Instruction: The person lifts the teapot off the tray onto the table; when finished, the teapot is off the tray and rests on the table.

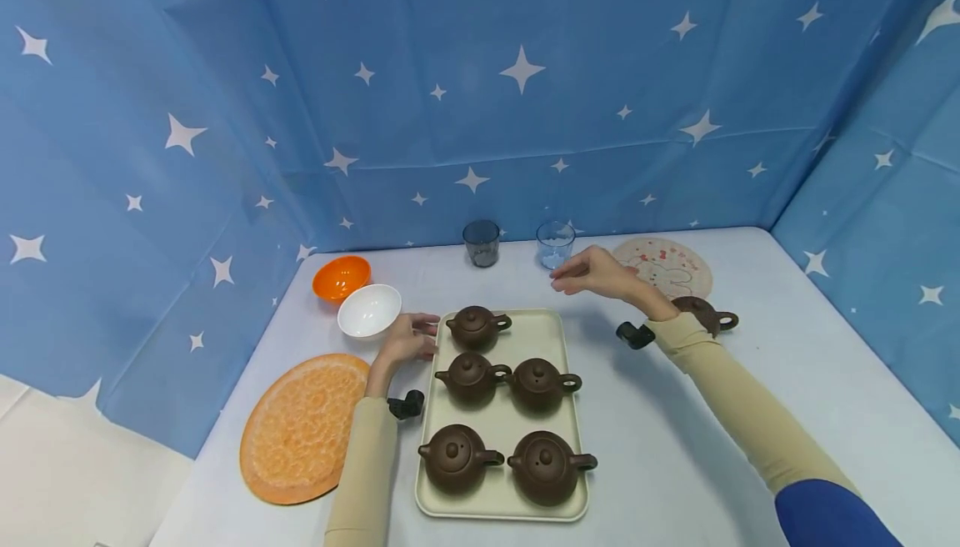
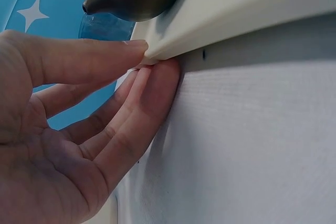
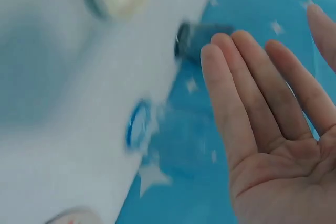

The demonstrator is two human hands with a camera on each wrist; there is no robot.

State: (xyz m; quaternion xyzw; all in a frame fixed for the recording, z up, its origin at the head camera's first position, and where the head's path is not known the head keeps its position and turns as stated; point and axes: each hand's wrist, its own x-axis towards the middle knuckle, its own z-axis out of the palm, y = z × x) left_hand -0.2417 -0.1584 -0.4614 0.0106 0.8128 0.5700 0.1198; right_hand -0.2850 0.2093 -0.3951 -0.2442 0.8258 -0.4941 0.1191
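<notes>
My left hand (image 1: 409, 340) is at the upper left edge of a cream tray (image 1: 491, 414). In the left wrist view, its thumb lies on the rim (image 2: 168, 51) and the fingers reach beneath, pinching it. On the tray stand several brown teapots, among them a small one (image 1: 473, 328) at the far end and two larger ones (image 1: 454, 460) at the near end. My right hand (image 1: 596, 272) is beyond the tray's right side, holding nothing. The clear blue glass (image 1: 555, 245) is nearest to it, and its fingers extend almost straight in the right wrist view.
A dark grey glass (image 1: 482, 245) stands by the starry curtain. Left of the tray are an orange bowl (image 1: 341, 276), a white bowl (image 1: 367, 313) and an orange round mat (image 1: 300, 430). A pale round mat (image 1: 678, 268) and another brown teapot (image 1: 697, 312) lie at the right, partly behind my arm.
</notes>
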